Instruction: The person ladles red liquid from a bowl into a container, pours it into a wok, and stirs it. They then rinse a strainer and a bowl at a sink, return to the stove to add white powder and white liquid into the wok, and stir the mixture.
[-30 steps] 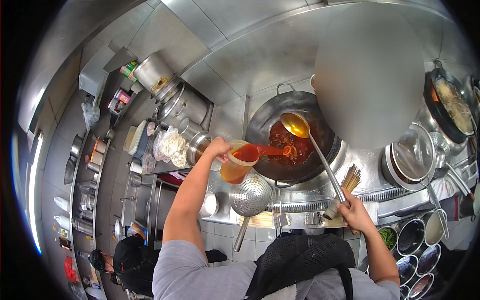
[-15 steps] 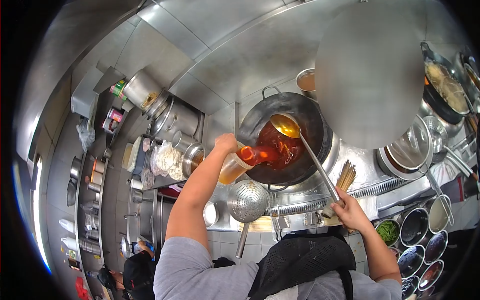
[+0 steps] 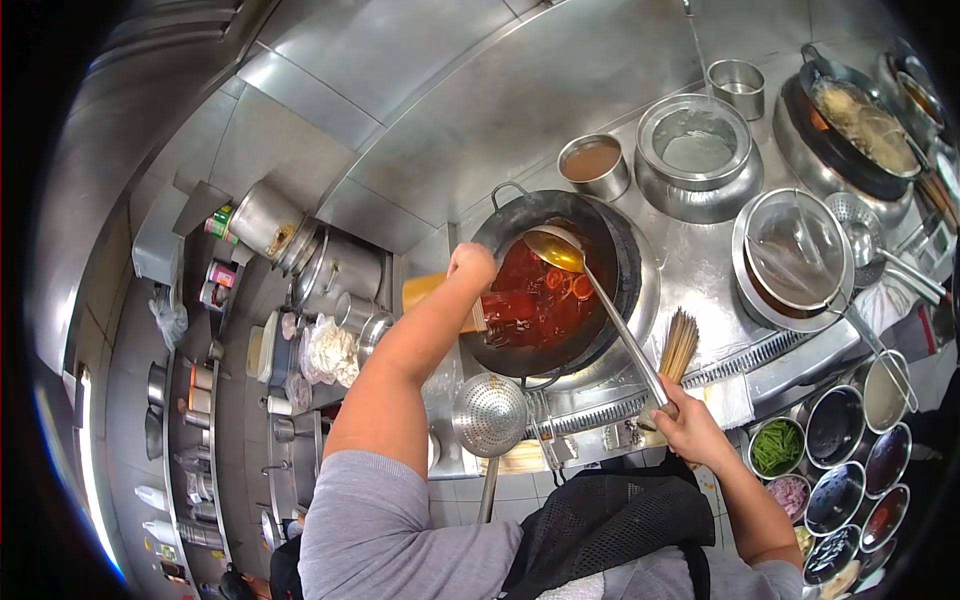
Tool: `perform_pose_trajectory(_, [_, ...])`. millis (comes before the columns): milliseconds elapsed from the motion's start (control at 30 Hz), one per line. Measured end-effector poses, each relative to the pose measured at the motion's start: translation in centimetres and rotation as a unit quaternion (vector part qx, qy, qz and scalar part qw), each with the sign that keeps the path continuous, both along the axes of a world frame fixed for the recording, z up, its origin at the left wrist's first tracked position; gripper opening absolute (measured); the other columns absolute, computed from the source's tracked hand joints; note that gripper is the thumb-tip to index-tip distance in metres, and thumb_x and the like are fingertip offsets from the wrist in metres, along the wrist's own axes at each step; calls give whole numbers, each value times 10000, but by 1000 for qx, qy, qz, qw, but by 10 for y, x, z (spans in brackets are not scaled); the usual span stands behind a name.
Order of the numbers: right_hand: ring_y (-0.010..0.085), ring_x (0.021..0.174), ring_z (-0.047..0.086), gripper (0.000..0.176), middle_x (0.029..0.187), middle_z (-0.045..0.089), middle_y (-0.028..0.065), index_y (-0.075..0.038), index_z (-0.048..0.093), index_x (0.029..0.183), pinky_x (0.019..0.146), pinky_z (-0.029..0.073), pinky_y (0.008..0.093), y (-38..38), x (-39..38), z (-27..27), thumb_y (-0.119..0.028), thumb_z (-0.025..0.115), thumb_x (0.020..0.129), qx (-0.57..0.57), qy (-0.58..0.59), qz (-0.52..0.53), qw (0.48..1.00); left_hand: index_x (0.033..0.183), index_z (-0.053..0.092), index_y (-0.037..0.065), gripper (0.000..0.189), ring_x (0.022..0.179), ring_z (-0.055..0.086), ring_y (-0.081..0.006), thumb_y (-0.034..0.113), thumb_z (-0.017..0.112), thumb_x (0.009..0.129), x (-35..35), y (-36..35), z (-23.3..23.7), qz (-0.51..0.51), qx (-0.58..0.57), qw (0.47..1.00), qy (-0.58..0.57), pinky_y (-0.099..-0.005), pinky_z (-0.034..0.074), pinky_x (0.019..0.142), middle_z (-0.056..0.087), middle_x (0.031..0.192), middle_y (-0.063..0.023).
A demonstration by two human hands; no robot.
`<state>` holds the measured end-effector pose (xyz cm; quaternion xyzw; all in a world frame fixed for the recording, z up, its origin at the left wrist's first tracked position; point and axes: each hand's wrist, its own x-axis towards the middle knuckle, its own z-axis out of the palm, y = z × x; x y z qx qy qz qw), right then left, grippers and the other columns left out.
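My left hand (image 3: pixel 470 265) grips a translucent plastic container (image 3: pixel 424 291), tipped over the left rim of a black wok (image 3: pixel 487 232). Red liquid runs from its mouth into the dark red broth (image 3: pixel 540 318), where orange-red slices float. My forearm covers part of the container. In my right hand (image 3: pixel 690 425) is the handle of a steel ladle (image 3: pixel 556 250). Its bowl, holding golden oil, is over the broth near the wok's far side. Just beyond my right hand lies a bamboo wok brush (image 3: pixel 680 345).
A perforated strainer (image 3: pixel 489 414) lies at the wok's near left. Behind the wok stand a pot of brown liquid (image 3: pixel 592 165) and a large steel pot (image 3: pixel 694 135). A mesh sieve (image 3: pixel 797 250) rests on a pot at right, above several ingredient bowls (image 3: pixel 776 447).
The container has tipped further and the wok holds more liquid. My left hand has shifted slightly right and up. The ladle stays over the wok, and the view has turned a little.
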<state>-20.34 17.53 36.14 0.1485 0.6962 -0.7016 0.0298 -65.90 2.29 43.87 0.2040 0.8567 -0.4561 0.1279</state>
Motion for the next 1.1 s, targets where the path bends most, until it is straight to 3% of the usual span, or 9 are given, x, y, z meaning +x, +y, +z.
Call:
perform_pose_trajectory(233, [385,739,685,614,894,708,229,35,394,1431,708,533,426,-15,7,13,-171,625,901,128,-11,-4,992,964,767,86,206,687,701,-222,221,727,813,31,49,43,-53,-88,994,46,-469,617,564,730,862,-42])
perform_pose_trajectory(433, [433,732,665,578,792,689,221,-18,434,1411,698,543,501,-46,-12,11,-160,611,879,338,30,-7,941,1030,754,83,225,791,730,-237,166,683,832,36,10,71,-86,-34,994,65,-446,622,587,745,963,-51])
perform_pose_trajectory(600, [392,661,671,584,762,663,219,-89,448,1429,615,539,492,-69,-40,-18,-222,618,886,534,6,30,845,1000,728,41,241,912,718,-298,149,577,845,23,-112,98,-115,271,954,54,-405,549,834,742,964,-137])
perform_pose_trajectory(667, [381,783,671,585,898,650,219,-104,456,1430,700,539,470,-83,-43,-22,-234,640,890,562,3,-5,827,1125,715,40,324,822,731,-226,200,614,862,-12,-174,79,-58,411,909,27,-365,574,666,726,976,-172])
perform_pose_trajectory(767, [373,935,641,576,965,635,205,-115,472,1422,818,508,462,-124,-29,36,-233,658,889,618,185,-104,757,1260,643,55,388,590,643,-138,201,571,907,3,-269,76,61,730,663,-154,-304,552,571,690,826,-82])
perform_pose_trajectory(833, [387,970,626,493,955,644,226,-42,556,1324,852,486,457,-159,-5,57,-204,681,875,483,177,-2,858,1378,539,79,426,630,636,-115,150,515,959,51,-317,70,175,857,438,-207,-295,582,603,685,968,-46])
perform_pose_trajectory(867, [397,958,631,446,1025,660,220,-25,590,1289,864,495,437,-175,5,32,-226,669,899,359,200,37,911,1423,481,71,467,863,676,-153,149,519,964,64,-346,55,188,890,351,-221,-340,597,702,650,1164,-80])
perform_pose_trajectory(967, [278,929,686,477,1002,698,202,-38,585,1317,833,525,394,-192,38,-68,-340,634,951,140,-33,235,961,1446,437,66,498,1177,591,-254,167,531,968,127,-397,22,204,942,193,-187,-419,574,860,546,1369,-108])
perform_pose_trajectory(1100, [146,783,666,374,882,686,61,-113,653,1164,645,536,334,-140,89,-303,-418,595,955,-11,-293,-13,956,1450,421,61,505,1205,580,-301,172,512,966,183,-438,-20,225,957,125,-131,-444,556,917,534,1385,-136])
